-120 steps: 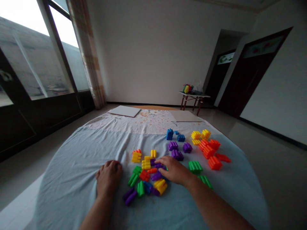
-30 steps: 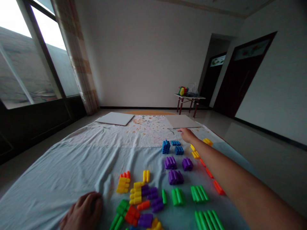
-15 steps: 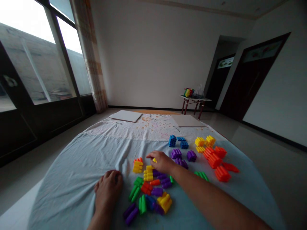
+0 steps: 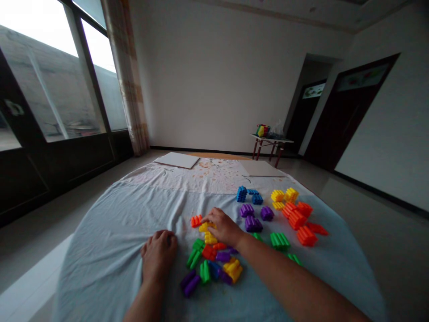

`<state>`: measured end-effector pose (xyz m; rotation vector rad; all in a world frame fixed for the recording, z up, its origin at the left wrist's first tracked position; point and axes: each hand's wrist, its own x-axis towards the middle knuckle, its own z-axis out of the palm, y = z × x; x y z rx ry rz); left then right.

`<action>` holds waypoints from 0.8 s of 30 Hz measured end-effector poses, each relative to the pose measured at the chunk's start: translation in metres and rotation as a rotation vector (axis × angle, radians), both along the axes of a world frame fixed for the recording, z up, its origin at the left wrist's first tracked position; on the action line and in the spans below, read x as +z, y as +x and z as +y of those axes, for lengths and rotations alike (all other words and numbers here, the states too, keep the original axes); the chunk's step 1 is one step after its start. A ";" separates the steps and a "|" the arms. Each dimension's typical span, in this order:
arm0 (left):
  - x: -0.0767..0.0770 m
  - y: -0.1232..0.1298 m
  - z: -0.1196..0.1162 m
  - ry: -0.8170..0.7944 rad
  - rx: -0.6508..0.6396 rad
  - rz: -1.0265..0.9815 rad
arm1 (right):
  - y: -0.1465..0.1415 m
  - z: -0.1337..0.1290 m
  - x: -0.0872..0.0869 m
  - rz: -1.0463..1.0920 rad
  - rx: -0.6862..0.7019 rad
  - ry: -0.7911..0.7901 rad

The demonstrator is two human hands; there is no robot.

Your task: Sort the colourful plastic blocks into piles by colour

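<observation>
On the blue part of the cloth, my right hand [image 4: 219, 223] has its fingers closed on a yellow block [image 4: 205, 227], just right of an orange block [image 4: 196, 221]. Another yellow block [image 4: 210, 238] lies right below it. My left hand [image 4: 160, 250] rests on the cloth with curled fingers, left of the pile; nothing shows in it. The mixed pile below my right hand has green [image 4: 194, 258], red [image 4: 209, 252], purple [image 4: 190, 283], blue and yellow [image 4: 233, 269] blocks. My right hand hides part of the pile.
Sorted by colour on the right are blue [image 4: 241, 194], purple [image 4: 253, 224], yellow [image 4: 291, 194], orange [image 4: 306, 236] and green [image 4: 279, 241] blocks. Two white boards [image 4: 177, 159] [image 4: 261, 168] lie at the table's far edge. A small side table [image 4: 272, 139] stands beyond.
My right hand has moved slightly left onto the yellow block, which now lies beside the other yellow one and below the orange block. The view has shifted slightly. My left hand stays on the cloth.
</observation>
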<state>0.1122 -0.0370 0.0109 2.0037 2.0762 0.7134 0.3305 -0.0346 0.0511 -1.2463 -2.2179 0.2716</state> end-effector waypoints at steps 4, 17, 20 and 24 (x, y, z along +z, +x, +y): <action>-0.002 0.000 0.000 0.000 -0.001 -0.001 | 0.028 -0.031 -0.009 -0.041 0.093 0.053; 0.001 -0.001 0.004 -0.029 -0.007 0.020 | 0.026 -0.048 -0.003 -0.136 -0.206 -0.104; -0.001 -0.005 0.008 -0.025 -0.012 0.036 | 0.021 -0.045 -0.007 -0.210 -0.239 -0.152; -0.011 -0.014 0.020 -0.047 -0.043 0.058 | 0.020 -0.044 -0.005 -0.171 -0.231 -0.117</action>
